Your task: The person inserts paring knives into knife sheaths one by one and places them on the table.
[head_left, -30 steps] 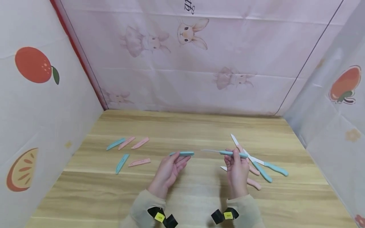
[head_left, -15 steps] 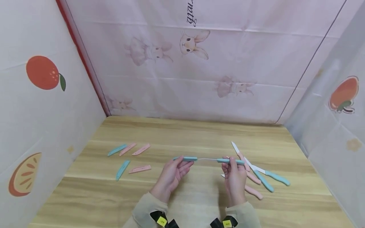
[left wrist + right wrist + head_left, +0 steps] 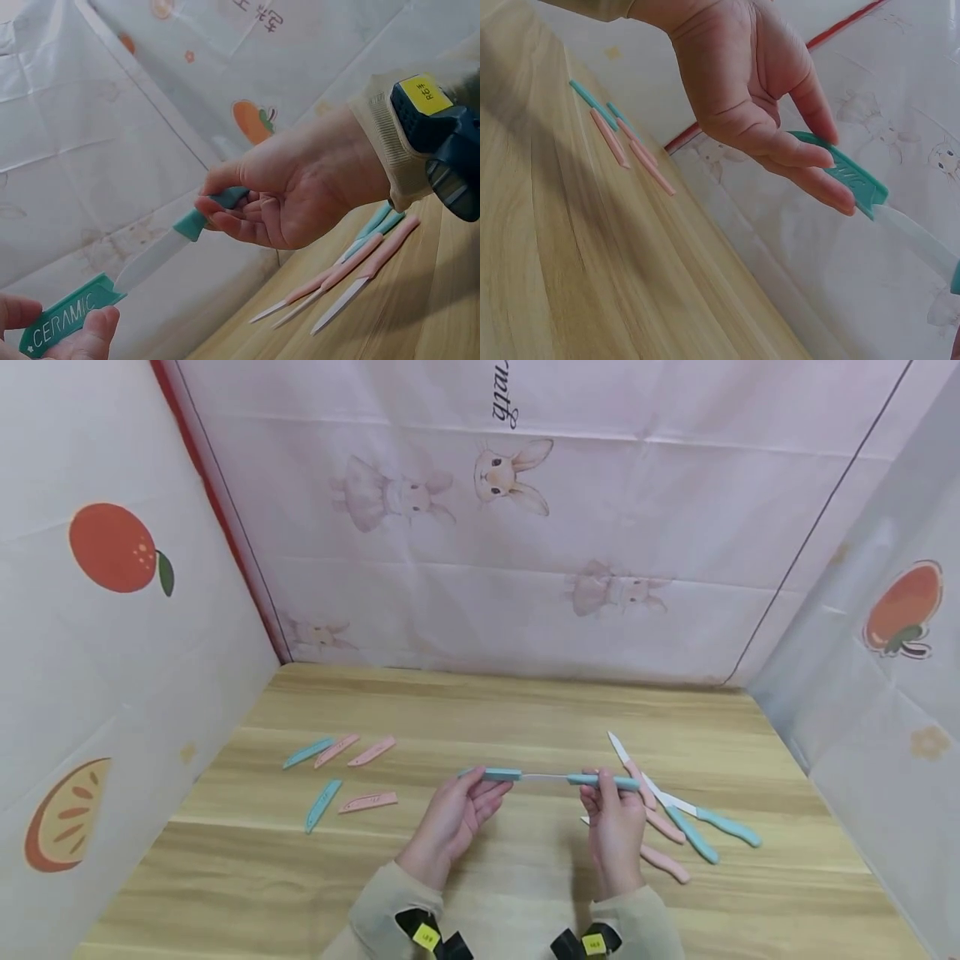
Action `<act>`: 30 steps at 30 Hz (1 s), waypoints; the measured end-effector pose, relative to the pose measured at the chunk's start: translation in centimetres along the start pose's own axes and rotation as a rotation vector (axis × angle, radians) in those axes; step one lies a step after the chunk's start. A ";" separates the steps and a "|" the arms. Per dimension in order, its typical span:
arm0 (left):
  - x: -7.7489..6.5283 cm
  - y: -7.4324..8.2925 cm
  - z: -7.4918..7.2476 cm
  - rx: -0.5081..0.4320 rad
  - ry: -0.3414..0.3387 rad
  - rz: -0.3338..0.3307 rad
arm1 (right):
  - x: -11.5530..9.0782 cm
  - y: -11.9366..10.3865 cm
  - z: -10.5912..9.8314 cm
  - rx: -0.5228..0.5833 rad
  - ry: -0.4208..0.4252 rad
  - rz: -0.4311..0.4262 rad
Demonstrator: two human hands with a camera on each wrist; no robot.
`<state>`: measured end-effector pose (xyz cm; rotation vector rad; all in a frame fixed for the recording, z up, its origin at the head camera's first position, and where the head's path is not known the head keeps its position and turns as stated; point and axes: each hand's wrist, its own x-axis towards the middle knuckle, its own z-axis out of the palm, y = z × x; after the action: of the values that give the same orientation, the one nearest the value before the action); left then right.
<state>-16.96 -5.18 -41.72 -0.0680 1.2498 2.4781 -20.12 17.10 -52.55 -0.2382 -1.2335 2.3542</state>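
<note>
Between thumb and fingers, my left hand pinches a teal knife sheath lettered CERAMIC. My right hand grips the teal handle of a knife with a white blade. The blade points left, and its tip is at the mouth of the sheath, most of the blade still showing. Both are held up over the table, roughly in line. In the right wrist view, the left fingers lie along the sheath and the blade meets its open end.
Pink sheaths and teal sheaths lie on the wooden table at the left. Several knives with pink handles and teal handles lie crossed at the right, blades bare, partly behind my right hand. Printed cloth walls enclose the table.
My right hand has moved left, bringing the blade from a gap beside the sheath to its mouth. The left hand keeps its hold. The head view has tilted up a little.
</note>
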 end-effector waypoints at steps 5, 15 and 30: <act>0.1 0.0 0.1 -0.037 0.003 -0.017 | 0.0 0.0 0.4 -0.003 0.001 0.000; -0.2 -0.3 -0.1 -0.093 0.042 -0.041 | -0.7 0.2 0.8 -0.036 0.018 0.057; -0.4 -0.8 -0.7 0.039 0.060 -0.013 | -1.9 0.3 0.7 -0.054 0.059 0.069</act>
<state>-16.37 -5.42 -42.69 -0.1404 1.3177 2.4564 -18.81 15.58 -52.51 -0.3704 -1.2813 2.3562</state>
